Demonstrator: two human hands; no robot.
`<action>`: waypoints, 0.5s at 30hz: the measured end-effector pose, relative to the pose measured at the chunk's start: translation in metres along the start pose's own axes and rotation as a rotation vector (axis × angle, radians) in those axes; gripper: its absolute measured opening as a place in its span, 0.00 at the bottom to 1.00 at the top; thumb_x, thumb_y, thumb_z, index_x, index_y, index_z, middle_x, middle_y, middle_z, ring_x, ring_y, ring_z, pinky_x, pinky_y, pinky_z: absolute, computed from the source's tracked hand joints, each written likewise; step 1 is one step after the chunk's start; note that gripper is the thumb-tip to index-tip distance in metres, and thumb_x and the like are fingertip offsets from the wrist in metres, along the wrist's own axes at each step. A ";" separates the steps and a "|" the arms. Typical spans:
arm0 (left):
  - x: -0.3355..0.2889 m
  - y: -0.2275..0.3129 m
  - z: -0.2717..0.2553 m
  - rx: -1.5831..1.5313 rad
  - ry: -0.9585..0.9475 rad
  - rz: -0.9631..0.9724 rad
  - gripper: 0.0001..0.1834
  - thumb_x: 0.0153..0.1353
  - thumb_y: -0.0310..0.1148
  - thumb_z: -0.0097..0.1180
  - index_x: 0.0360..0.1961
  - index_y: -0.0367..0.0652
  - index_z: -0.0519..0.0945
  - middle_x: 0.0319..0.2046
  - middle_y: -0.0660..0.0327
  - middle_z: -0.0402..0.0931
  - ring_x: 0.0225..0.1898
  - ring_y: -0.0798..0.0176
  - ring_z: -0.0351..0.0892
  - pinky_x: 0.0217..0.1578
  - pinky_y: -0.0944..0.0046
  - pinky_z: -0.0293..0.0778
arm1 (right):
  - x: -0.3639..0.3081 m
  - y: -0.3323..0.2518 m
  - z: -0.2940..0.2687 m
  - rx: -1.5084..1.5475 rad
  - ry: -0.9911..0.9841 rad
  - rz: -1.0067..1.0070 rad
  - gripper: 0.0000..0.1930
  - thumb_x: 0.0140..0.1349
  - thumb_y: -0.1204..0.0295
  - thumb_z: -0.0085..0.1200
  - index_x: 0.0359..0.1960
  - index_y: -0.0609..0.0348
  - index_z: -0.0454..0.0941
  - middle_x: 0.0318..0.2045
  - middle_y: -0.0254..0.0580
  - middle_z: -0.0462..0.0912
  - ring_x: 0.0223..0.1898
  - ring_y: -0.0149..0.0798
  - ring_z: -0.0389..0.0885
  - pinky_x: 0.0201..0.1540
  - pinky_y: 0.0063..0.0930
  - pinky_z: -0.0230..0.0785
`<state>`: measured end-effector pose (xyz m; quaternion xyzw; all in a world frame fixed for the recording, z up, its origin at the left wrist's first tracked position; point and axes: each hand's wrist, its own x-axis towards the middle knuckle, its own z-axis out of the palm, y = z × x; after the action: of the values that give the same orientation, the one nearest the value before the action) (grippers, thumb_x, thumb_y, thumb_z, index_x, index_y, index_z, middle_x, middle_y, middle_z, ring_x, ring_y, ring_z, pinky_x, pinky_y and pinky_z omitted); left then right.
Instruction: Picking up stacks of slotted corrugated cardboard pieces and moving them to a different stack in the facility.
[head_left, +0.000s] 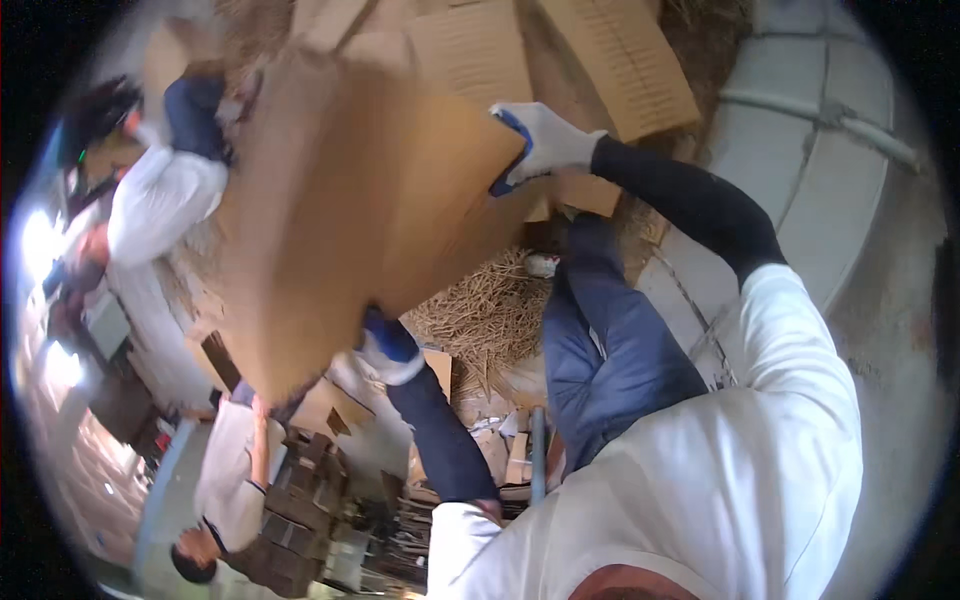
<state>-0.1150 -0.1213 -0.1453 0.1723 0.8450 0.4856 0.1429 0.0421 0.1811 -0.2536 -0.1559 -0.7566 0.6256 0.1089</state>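
Brown cardboard box (370,190) raised, seemingly not yet set down; we clasp it with left hand (390,348) and right hand (552,145), fingers gripping its edges.

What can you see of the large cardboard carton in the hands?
The cardboard carton is brown and blurred, showing a darker and a lighter broad face. It is tilted, held up: the gloved right hand at its right edge, the gloved left hand at its lower edge. Any contents are hidden.
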 end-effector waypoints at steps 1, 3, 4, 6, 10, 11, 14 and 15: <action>0.017 0.027 -0.005 -0.089 0.026 -0.002 0.18 0.67 0.35 0.51 0.54 0.35 0.74 0.51 0.56 0.76 0.51 0.62 0.75 0.54 0.62 0.70 | 0.006 -0.025 0.001 0.044 0.026 -0.011 0.35 0.38 0.61 0.74 0.47 0.65 0.73 0.41 0.52 0.80 0.45 0.44 0.80 0.52 0.33 0.70; 0.046 0.093 -0.024 -0.641 0.052 -0.082 0.17 0.65 0.37 0.54 0.52 0.40 0.76 0.50 0.59 0.77 0.50 0.63 0.75 0.52 0.62 0.70 | 0.012 -0.063 0.006 0.192 0.045 -0.040 0.36 0.41 0.67 0.72 0.53 0.67 0.70 0.44 0.46 0.80 0.48 0.39 0.78 0.54 0.31 0.69; 0.060 0.108 -0.046 -0.692 0.112 -0.171 0.16 0.65 0.37 0.54 0.50 0.41 0.77 0.47 0.60 0.78 0.48 0.65 0.77 0.51 0.63 0.71 | 0.013 -0.076 0.012 0.288 0.043 -0.052 0.36 0.42 0.68 0.71 0.55 0.67 0.68 0.46 0.45 0.80 0.49 0.39 0.77 0.55 0.31 0.69; 0.080 0.131 -0.084 -0.631 0.125 -0.100 0.16 0.65 0.36 0.55 0.50 0.40 0.79 0.44 0.61 0.80 0.46 0.67 0.78 0.49 0.65 0.72 | 0.019 -0.130 0.021 0.430 0.026 -0.044 0.38 0.45 0.71 0.69 0.58 0.67 0.65 0.50 0.42 0.78 0.51 0.37 0.76 0.57 0.29 0.68; 0.097 0.164 -0.156 -0.564 0.010 0.043 0.18 0.66 0.35 0.54 0.52 0.34 0.78 0.51 0.59 0.78 0.50 0.67 0.76 0.54 0.66 0.70 | 0.013 -0.235 0.061 0.677 0.047 0.085 0.33 0.51 0.77 0.63 0.60 0.66 0.64 0.52 0.43 0.76 0.52 0.32 0.76 0.56 0.27 0.72; 0.097 0.179 -0.173 -0.515 -0.007 0.086 0.19 0.67 0.36 0.52 0.53 0.35 0.77 0.51 0.60 0.77 0.50 0.67 0.76 0.54 0.65 0.71 | 0.013 -0.250 0.070 0.739 0.055 0.103 0.32 0.52 0.78 0.62 0.60 0.66 0.64 0.52 0.43 0.76 0.52 0.32 0.77 0.55 0.27 0.73; 0.066 0.199 -0.225 -0.628 -0.070 0.114 0.22 0.66 0.36 0.54 0.58 0.35 0.72 0.52 0.60 0.75 0.51 0.66 0.75 0.54 0.66 0.70 | 0.003 -0.298 0.088 0.792 0.018 0.097 0.29 0.55 0.75 0.63 0.58 0.66 0.66 0.50 0.42 0.77 0.49 0.34 0.79 0.56 0.30 0.73; 0.061 0.201 -0.236 -0.718 -0.111 0.124 0.24 0.64 0.35 0.56 0.59 0.35 0.71 0.52 0.59 0.75 0.52 0.65 0.75 0.55 0.66 0.69 | 0.002 -0.315 0.089 0.836 0.019 0.094 0.29 0.55 0.75 0.63 0.58 0.66 0.67 0.50 0.42 0.78 0.49 0.34 0.79 0.55 0.29 0.73</action>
<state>-0.2357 -0.1824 0.1398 0.1883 0.5998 0.7487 0.2102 -0.0232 0.0472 0.0378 -0.1384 -0.4285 0.8817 0.1410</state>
